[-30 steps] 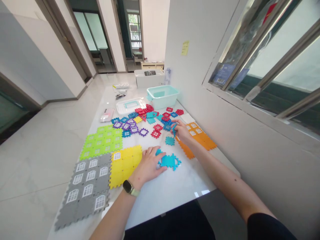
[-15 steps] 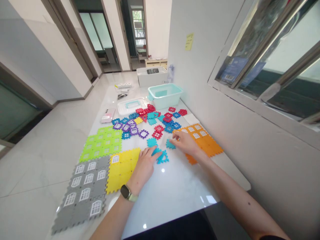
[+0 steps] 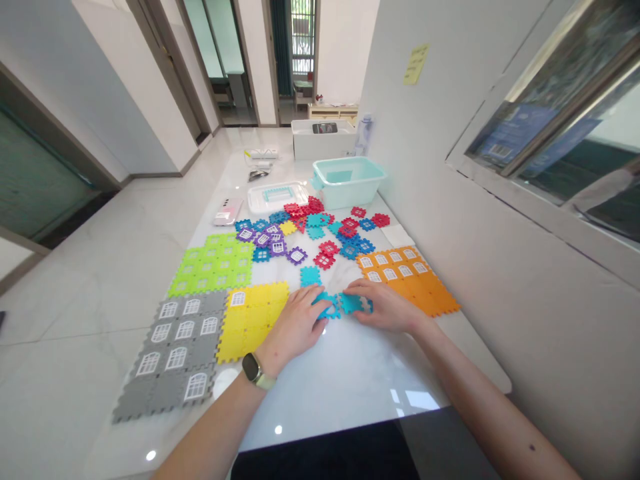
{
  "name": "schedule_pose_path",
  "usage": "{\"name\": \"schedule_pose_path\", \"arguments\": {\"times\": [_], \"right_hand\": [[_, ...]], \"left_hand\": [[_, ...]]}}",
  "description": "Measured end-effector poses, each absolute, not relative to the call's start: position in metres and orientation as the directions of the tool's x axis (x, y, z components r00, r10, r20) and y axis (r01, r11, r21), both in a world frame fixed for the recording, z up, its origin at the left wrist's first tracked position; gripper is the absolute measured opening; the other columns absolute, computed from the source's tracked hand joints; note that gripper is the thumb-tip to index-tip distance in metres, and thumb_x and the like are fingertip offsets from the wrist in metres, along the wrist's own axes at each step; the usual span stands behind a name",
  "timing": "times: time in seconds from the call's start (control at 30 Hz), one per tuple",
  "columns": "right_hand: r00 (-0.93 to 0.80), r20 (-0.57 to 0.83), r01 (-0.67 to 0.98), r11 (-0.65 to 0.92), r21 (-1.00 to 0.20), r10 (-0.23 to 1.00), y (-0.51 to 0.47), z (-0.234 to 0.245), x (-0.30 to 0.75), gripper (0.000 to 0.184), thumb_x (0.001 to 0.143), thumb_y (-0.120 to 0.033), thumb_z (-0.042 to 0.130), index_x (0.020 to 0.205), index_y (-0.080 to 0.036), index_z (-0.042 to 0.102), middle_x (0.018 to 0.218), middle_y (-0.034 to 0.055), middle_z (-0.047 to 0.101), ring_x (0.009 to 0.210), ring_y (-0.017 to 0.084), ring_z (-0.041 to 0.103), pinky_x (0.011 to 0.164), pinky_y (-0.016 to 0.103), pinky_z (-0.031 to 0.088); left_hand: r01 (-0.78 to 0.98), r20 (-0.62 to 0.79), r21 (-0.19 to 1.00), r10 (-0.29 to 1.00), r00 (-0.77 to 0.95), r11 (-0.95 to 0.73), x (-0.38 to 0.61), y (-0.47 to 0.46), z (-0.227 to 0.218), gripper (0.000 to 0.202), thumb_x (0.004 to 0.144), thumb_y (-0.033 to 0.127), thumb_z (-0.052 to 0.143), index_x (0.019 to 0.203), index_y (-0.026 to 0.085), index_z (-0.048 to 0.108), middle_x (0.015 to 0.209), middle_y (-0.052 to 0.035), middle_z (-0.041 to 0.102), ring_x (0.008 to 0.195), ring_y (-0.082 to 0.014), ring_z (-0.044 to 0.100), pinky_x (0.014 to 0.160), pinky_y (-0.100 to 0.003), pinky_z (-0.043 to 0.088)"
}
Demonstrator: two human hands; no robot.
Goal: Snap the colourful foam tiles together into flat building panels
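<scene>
Right grip (image 3: 384,305) on tile (image 3: 351,303), note (image 3: 416,65) illegible

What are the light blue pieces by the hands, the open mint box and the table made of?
Light blue pieces: probably plastic, fairly matte; thin with crisp teeth, though firm foam is possible.
Open mint box: likely smooth, softly shiny plastic; one even color with rounded corners.
Table: hard and glossy, because it reflects lights; stone, glass or laminate, I can't tell.
</scene>
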State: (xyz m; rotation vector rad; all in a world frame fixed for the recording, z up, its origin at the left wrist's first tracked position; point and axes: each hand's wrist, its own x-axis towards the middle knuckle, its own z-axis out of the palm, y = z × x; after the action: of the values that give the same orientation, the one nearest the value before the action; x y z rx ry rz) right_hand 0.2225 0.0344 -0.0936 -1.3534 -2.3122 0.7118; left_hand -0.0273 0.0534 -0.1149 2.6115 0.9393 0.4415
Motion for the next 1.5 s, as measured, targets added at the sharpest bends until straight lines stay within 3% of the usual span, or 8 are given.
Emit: {"name": "schedule_pose_path", "arguments": {"times": [0.17,0.37,0.63,0.87,1.2,1.33,1.4,1.5], "right_hand": [[-0.463,0.036,0.708,0.394,-0.587,0.886,0.031,-0.102,0.215,0.036,0.078,-0.017,0.063,0.113,-0.022,0.069,0.116,0.0093,0.063,0.088,0.021,0.064,0.082,0.034,0.051],[-0.465,0.074,0.676,0.407,-0.614,0.882,0.031,-0.102,0.215,0.037,0.078,-0.020,0.065,0.115,-0.023,0.068,0.114,0.0082,0.063,0.090,0.020,0.064,0.081,0.032,0.051],[-0.468,0.008,0.716,0.384,-0.582,0.884,0.028,-0.104,0.213,0.036,0.080,-0.022,0.064,0.116,-0.023,0.068,0.117,0.0080,0.062,0.081,0.018,0.065,0.076,0.031,0.051],[-0.480,-0.003,0.710,0.387,-0.588,0.877,0.029,-0.103,0.214,0.036,0.082,-0.022,0.063,0.118,-0.024,0.068,0.117,0.0084,0.061,0.075,0.015,0.063,0.075,0.030,0.050],[-0.480,-0.023,0.705,0.370,-0.604,0.877,0.030,-0.104,0.213,0.035,0.083,-0.022,0.063,0.117,-0.026,0.069,0.118,0.0077,0.058,0.073,0.014,0.062,0.075,0.031,0.051],[-0.449,0.072,0.657,0.383,-0.649,0.891,0.032,-0.102,0.216,0.042,0.081,-0.020,0.063,0.123,-0.023,0.063,0.119,0.0093,0.058,0.093,0.021,0.063,0.085,0.036,0.051],[-0.367,0.162,0.648,0.377,-0.661,0.916,0.034,-0.100,0.220,0.042,0.082,-0.017,0.059,0.123,-0.023,0.062,0.118,0.0091,0.060,0.103,0.023,0.061,0.091,0.038,0.049],[-0.185,0.273,0.674,0.324,-0.664,0.944,0.037,-0.099,0.227,0.034,0.083,-0.016,0.053,0.115,-0.023,0.064,0.111,0.0077,0.064,0.100,0.023,0.061,0.090,0.040,0.047]], "left_hand": [[0.540,0.184,0.444,0.662,0.727,-0.715,-0.021,0.052,-0.115,0.026,0.089,0.018,0.058,0.115,0.022,0.061,0.135,-0.0095,0.055,0.128,-0.0273,0.048,0.110,-0.048,0.040],[0.549,0.155,0.447,0.665,0.731,-0.707,-0.020,0.055,-0.116,0.025,0.090,0.020,0.058,0.115,0.022,0.061,0.134,-0.0092,0.055,0.127,-0.0276,0.049,0.107,-0.048,0.042],[0.548,0.144,0.446,0.661,0.736,-0.708,-0.022,0.056,-0.117,0.025,0.091,0.022,0.059,0.116,0.024,0.061,0.134,-0.0086,0.054,0.127,-0.0274,0.048,0.107,-0.048,0.041],[0.552,0.118,0.376,0.630,0.768,-0.744,-0.021,0.054,-0.116,0.042,0.093,0.016,0.055,0.130,0.037,0.057,0.140,-0.0074,0.047,0.131,-0.0292,0.043,0.106,-0.052,0.040],[0.578,0.086,0.354,0.641,0.763,-0.735,-0.018,0.058,-0.113,0.041,0.093,0.019,0.057,0.126,0.043,0.061,0.135,-0.0058,0.049,0.123,-0.0304,0.046,0.099,-0.052,0.043],[0.565,0.094,0.377,0.637,0.765,-0.734,-0.021,0.058,-0.114,0.040,0.092,0.020,0.058,0.126,0.041,0.060,0.136,-0.0060,0.048,0.125,-0.0300,0.045,0.102,-0.052,0.041],[0.550,0.089,0.406,0.630,0.771,-0.730,-0.023,0.056,-0.113,0.039,0.092,0.018,0.056,0.124,0.039,0.061,0.136,-0.0062,0.048,0.126,-0.0295,0.045,0.103,-0.051,0.041],[0.488,0.083,0.442,0.576,0.813,-0.753,-0.025,0.051,-0.108,0.042,0.090,0.007,0.050,0.119,0.035,0.063,0.136,-0.0054,0.049,0.129,-0.0271,0.044,0.107,-0.050,0.038]]}}
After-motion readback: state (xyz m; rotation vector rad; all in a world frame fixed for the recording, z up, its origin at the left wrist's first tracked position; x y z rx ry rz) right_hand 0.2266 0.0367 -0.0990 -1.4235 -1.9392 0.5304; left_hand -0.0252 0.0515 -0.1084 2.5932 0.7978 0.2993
